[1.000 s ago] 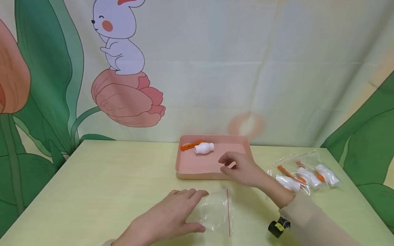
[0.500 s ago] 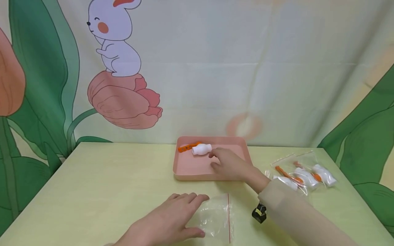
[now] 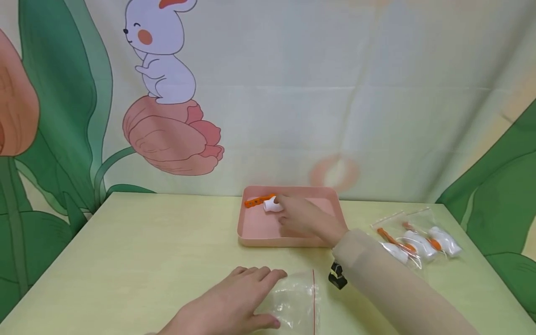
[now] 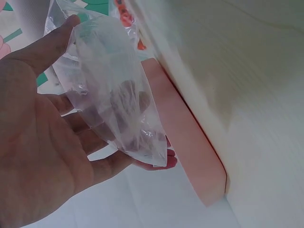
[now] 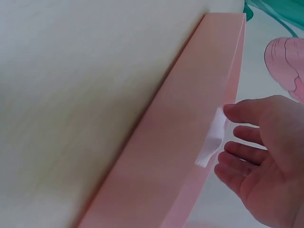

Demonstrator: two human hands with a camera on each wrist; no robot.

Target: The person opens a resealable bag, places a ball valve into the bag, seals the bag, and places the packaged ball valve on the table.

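Note:
In the head view my left hand [image 3: 234, 295] grips a clear zip bag [image 3: 293, 302] with a red seal line, close over the near table. From the left wrist, the plastic bag [image 4: 111, 80] lies between thumb and spread fingers, some fingers showing through it. My right hand [image 3: 303, 214] reaches into the pink tray [image 3: 268, 242], fingertips at a white bulged tube [image 3: 271, 205] whose right part they cover. In the right wrist view the thumb tip meets one end of the tube [image 5: 213, 137]; the other fingers are loosely bent. Beside the tube lies an orange strip with holes [image 3: 255, 202].
Several filled clear bags [image 3: 418, 239] lie at the table's right, holding white tubes and orange parts. A printed cloth [image 3: 272, 116] hangs behind the table [image 3: 138, 246]. A black wrist camera [image 3: 337, 275] hangs beneath the right sleeve.
My right hand has moved left across the tray to the white tube, which stays in place. My left hand keeps the bag nearly still.

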